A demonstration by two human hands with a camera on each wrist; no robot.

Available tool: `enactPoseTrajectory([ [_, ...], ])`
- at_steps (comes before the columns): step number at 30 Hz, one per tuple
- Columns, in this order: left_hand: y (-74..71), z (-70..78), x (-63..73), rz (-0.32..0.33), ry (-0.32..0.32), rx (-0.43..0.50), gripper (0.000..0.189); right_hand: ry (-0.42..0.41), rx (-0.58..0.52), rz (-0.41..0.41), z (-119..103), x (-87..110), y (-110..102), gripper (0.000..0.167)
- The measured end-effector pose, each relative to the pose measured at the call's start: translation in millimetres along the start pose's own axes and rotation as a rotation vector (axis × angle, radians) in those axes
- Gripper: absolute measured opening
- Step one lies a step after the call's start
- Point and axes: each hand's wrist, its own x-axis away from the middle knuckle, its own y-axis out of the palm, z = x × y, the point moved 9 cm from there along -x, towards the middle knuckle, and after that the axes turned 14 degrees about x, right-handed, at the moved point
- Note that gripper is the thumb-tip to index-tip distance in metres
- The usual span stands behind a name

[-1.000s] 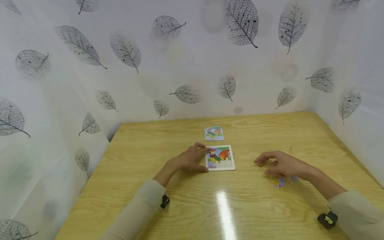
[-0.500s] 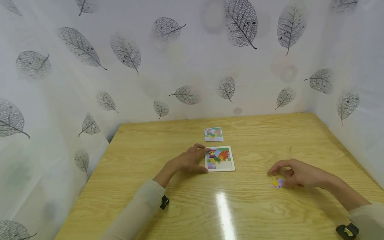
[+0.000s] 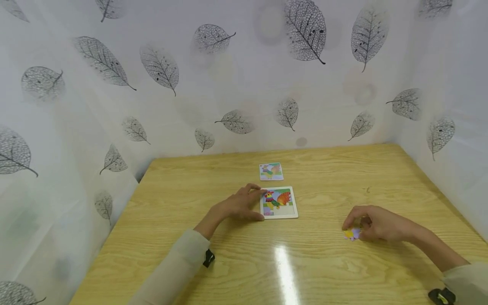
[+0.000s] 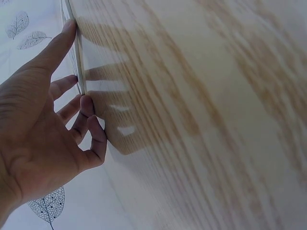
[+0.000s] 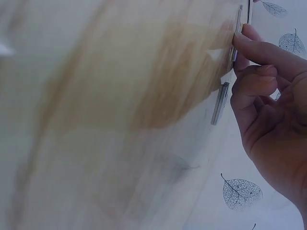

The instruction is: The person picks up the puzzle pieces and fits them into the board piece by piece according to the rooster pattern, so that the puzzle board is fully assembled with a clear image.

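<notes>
A jigsaw puzzle board with a white frame lies mid-table, showing a partly filled rooster picture with a pale bare area at its lower right. My left hand holds its left side, thumb at the near corner and index finger over the upper left. The left wrist view shows the board edge-on between thumb and fingers. To the right, my right hand pinches a puzzle piece between thumb and index finger, low over the table. Yellow and purple puzzle pieces show under its fingers; another piece lies beside them.
A square card with the same rooster picture lies just beyond the board. The wooden table meets leaf-printed white cloth at the back and sides. A light reflection streaks the near middle of the tabletop.
My right hand has moved right and down onto the loose puzzle pieces, and its thumb and index finger have closed together there. My left hand stays at the board.
</notes>
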Motion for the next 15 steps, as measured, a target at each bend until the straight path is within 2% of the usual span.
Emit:
enactPoseTrajectory([
  [8, 0.5, -1.8, 0.1, 0.003, 0.009, -0.004, 0.089, -0.007, 0.038, 0.015, 0.1, -0.2, 1.3, 0.031],
  [15, 0.3, -1.0, 0.3, 0.007, 0.012, -0.018, 0.088, 0.008, 0.072, 0.023, 1.0, -8.2, -1.1, 0.025],
])
